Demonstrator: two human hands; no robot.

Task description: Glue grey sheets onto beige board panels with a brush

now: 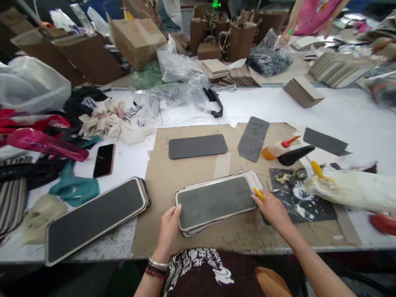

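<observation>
A grey rectangular panel with a pale border and rounded corners lies on top of a loosely fanned stack of similar pieces in front of me. My left hand grips its left end, thumb on the upper face and fingers curled at the edge. Between the fingers of my right hand is a small yellow tool, its working end not clearly visible. That hand also touches the panel's right end. Beyond the stack lie a plain dark grey panel and a grey template with handwriting.
Brown cardboard covers the table under the work. At left are another panel stack, a phone and cloth scraps. On the right stand glue bottles, a smeared dark board and a white bag. Another person is at the far right.
</observation>
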